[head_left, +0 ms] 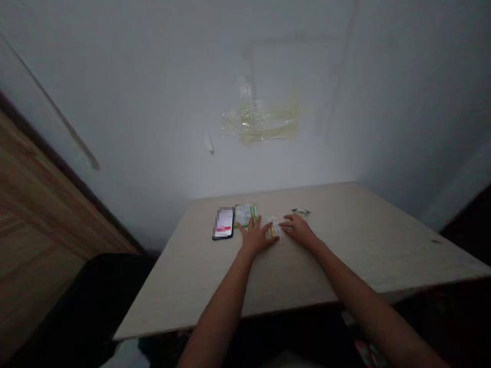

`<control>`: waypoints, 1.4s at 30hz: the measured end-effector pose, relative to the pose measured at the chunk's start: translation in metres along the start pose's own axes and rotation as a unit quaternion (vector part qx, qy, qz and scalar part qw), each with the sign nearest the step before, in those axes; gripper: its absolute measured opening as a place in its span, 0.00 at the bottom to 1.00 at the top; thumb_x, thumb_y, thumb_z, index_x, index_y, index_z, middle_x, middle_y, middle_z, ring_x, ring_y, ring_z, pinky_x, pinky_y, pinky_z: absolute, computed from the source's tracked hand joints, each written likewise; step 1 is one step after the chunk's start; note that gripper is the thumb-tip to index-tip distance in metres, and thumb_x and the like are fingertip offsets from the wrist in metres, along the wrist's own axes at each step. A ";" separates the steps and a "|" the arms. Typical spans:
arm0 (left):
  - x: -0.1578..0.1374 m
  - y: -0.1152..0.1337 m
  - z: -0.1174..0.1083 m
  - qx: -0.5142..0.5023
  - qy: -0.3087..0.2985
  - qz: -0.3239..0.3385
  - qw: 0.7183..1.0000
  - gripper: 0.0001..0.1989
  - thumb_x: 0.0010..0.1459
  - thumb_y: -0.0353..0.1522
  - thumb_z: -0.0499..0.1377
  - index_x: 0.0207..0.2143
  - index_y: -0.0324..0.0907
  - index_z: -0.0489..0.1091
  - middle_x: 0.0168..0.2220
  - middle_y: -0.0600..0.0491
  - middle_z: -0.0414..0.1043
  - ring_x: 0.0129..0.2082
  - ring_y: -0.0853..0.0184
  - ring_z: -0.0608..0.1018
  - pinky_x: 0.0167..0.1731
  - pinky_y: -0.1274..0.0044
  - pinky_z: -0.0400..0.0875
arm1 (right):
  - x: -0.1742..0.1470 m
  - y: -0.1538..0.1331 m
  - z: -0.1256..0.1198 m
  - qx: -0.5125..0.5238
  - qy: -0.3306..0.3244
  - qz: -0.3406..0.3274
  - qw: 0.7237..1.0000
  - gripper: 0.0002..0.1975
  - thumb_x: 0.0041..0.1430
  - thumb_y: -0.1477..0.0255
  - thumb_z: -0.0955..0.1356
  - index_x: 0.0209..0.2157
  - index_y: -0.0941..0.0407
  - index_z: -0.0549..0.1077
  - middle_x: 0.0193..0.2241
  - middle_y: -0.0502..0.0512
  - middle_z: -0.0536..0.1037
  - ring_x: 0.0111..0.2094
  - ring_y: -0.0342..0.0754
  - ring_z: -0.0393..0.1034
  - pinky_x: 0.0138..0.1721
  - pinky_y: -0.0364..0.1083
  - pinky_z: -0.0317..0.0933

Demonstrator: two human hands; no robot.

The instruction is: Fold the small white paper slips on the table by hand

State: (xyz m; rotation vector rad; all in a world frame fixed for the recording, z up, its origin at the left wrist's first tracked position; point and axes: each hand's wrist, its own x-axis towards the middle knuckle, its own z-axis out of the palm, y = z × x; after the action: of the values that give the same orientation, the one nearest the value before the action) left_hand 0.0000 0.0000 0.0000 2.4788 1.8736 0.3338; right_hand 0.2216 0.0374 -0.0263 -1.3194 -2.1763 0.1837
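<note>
A small light paper slip [274, 228] with yellow and orange print lies flat on the table between my two hands. My left hand [254, 236] is open, fingers spread and pressed down, with its thumb side at the slip's left edge and its other fingertips at the lower edge of a green-bordered printed sheet [244, 212]. From the right, my right hand [299, 231] lies open with its fingers stretched to the slip's right edge. Behind that hand rests a small crumpled, shiny-looking piece [301, 211], too small to name. The print is too blurred to read.
Left of the green-bordered sheet, a phone [224, 225] with a lit screen lies on the pale wooden table [192, 286]. The table's back edge meets a wall [153, 128] bearing patches of clear tape [257, 122]. A dark chair-like shape [103, 286] stands at the left.
</note>
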 end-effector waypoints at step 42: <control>0.006 0.000 -0.006 -0.054 0.051 -0.011 0.997 0.15 0.61 0.49 0.54 0.45 0.60 0.76 0.62 0.58 0.65 0.63 0.50 0.61 0.58 0.36 0.36 | -0.005 -0.030 -0.004 0.049 0.015 -0.094 0.994 0.07 0.59 0.67 0.71 0.33 0.54 0.81 0.34 0.57 0.79 0.39 0.49 0.71 0.44 0.48 0.64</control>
State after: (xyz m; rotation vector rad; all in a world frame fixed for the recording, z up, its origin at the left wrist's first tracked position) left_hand 0.0007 0.0052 0.0068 2.4126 1.8634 0.5552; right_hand 0.2027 0.0179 -0.0128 -1.0499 -2.2214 0.1939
